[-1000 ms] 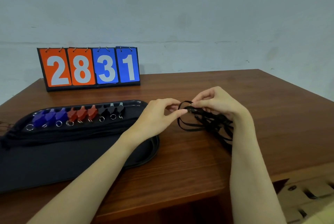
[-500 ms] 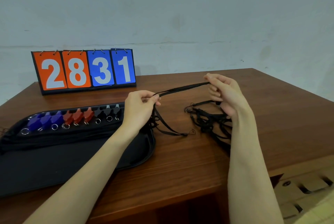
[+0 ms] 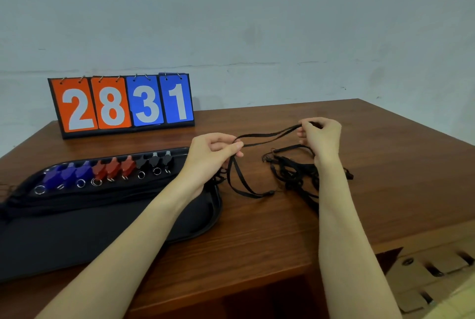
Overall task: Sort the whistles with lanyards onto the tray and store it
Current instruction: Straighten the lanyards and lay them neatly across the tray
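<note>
A thin flat black lanyard [image 3: 267,136] is stretching taut above the worktop [image 3: 257,228], between the two hands; the left hand [image 3: 213,154] is pinching one end, its loops dangling to the wood; the right hand [image 3: 321,136] is curling round the other; a tangled heap of lanyards [image 3: 293,174] is lying under the right wrist; blue, red and black plastic whistles [image 3: 110,169] with metal rings are lining the far rim of the glossy black tray [image 3: 200,223] near the left edge.
</note>
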### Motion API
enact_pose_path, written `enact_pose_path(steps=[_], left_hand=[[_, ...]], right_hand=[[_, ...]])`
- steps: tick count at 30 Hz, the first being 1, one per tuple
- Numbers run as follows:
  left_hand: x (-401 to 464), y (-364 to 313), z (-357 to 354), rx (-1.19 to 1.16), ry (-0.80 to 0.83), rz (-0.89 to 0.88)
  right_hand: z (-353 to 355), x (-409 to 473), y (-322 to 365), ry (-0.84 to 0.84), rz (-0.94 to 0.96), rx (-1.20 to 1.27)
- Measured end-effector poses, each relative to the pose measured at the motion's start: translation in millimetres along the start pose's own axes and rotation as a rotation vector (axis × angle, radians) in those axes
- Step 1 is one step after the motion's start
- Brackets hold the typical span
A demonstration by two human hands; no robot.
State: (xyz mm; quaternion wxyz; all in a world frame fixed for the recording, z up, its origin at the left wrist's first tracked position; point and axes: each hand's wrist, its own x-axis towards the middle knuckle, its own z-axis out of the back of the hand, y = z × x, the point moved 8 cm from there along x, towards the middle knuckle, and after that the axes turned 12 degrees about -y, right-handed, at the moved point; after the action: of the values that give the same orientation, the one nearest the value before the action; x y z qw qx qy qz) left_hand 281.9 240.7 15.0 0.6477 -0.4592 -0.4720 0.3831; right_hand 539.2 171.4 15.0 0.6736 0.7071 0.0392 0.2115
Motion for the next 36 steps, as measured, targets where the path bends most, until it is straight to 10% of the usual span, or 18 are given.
enact_pose_path(steps=[12, 22, 36], left_hand=[[-19.0, -48.2, -4.2, -0.51, 0.393, 0.04], [10.4, -29.3, 115.0, 0.12, -0.032, 0.041], [-47.4, 25.1, 309.4, 0.334, -0.59, 0.223]], right_hand=[[5.3, 5.7, -2.2, -0.167, 0.123, -0.354], [-21.2, -8.6, 0.0, 0.025, 0.151, -0.314], [-89.4, -105.2, 39.0, 0.67, 0.372, -0.174]])
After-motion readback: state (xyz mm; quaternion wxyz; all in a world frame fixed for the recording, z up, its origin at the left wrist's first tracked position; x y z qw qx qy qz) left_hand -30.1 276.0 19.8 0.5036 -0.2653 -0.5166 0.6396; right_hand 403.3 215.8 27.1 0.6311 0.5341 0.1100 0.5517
